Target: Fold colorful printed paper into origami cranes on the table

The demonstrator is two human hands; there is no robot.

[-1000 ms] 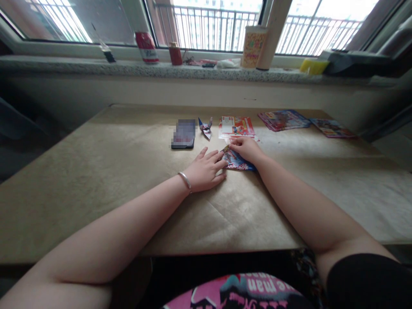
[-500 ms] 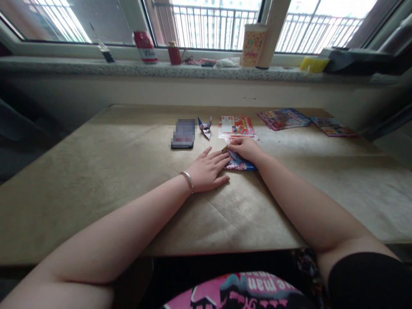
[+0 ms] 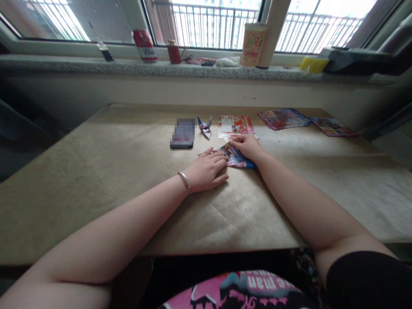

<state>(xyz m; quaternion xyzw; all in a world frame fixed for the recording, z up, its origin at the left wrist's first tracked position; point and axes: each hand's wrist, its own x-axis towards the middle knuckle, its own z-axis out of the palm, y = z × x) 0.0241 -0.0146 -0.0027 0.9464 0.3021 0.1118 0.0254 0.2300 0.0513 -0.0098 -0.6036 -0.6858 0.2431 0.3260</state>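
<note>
A blue, printed sheet of paper [image 3: 241, 161] lies partly folded on the table under my hands. My left hand [image 3: 207, 170] rests flat on the paper's left part, fingers spread, a silver bangle at the wrist. With its fingertips, my right hand [image 3: 247, 147] pinches the paper's upper edge; the palm hides part of the sheet. Just beyond sits a small folded paper figure [image 3: 205, 127] with pointed ends. A red printed sheet [image 3: 243, 125] lies behind my right hand.
Left of the paper figure is a dark phone [image 3: 183, 134]. Printed sheets [image 3: 283, 119] are piled at the back right, beside another stack [image 3: 333, 127]. On the stone windowsill [image 3: 193, 72] stand a can [image 3: 144, 45], a red bottle [image 3: 174, 52], a patterned cup [image 3: 253, 45] and a yellow item [image 3: 313, 65].
My right fingertips have shifted slightly up and right along the paper. More of the printed sheet shows between my hands, and its corner now sticks out past my left fingers. My left hand barely moved.
</note>
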